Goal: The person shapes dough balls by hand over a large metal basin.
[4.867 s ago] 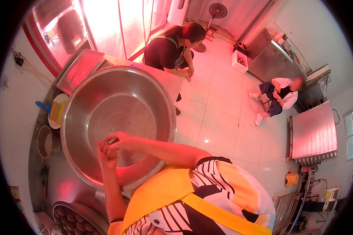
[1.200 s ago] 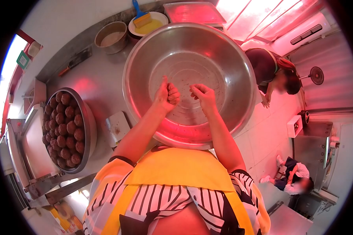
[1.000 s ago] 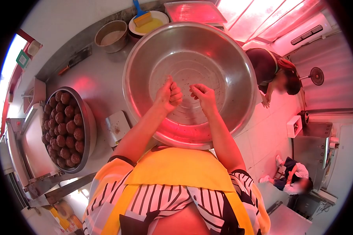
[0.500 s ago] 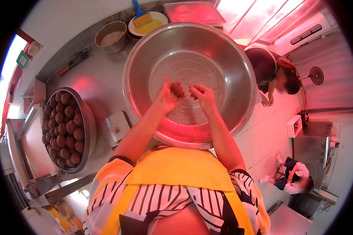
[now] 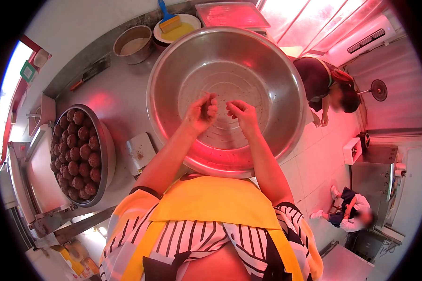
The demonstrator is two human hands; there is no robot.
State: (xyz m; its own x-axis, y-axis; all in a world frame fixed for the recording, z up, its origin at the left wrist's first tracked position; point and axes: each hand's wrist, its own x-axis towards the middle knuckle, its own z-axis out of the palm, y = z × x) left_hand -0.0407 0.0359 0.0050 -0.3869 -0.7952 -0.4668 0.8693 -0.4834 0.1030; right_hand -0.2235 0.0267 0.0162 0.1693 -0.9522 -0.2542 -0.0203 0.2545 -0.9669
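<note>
Over the large steel basin [image 5: 173, 65], my left hand [image 5: 201, 114] is closed, its fingers curled toward the palm, with dark residue on the skin. Whatever it holds, if anything, is hidden by the fingers. Close beside it, my right hand [image 5: 241, 114] has its fingertips pinched together; I cannot make out anything between them. The two hands are apart, with a small gap. Small dark specks and smears lie on the basin's bottom and wall. To the left stands a grey tub [image 5: 109, 154] heaped with dark brown balls [image 5: 77, 154].
Behind the basin are a metal pot [image 5: 133, 44], a plate [image 5: 192, 23] of yellow liquid with a blue-handled brush [image 5: 169, 21], and a tray [image 5: 232, 15]. A knife [image 5: 89, 74] and a scale [image 5: 140, 152] lie left. One person [image 5: 321, 82] bends at right; another [image 5: 354, 208] sits lower right.
My left hand has gone from partly spread, with the thumb raised, to fingers curled inward. My right hand stays pinched in nearly the same place.
</note>
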